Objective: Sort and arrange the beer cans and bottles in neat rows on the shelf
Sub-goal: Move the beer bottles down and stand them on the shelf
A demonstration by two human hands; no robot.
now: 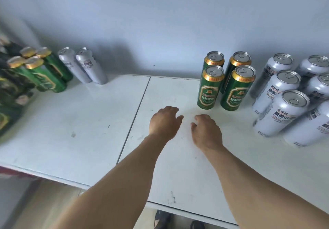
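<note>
Head view: white shelf top (85, 122). Four upright green cans with gold rims (226, 84) stand two-by-two at its back right; upright white cans (284, 104) just right of them. Left hand (164, 122) and right hand (206, 131) hover before them, fingers loosely curled, holding nothing. More green cans (41, 72) and two white cans (83, 65) stand far left.
</note>
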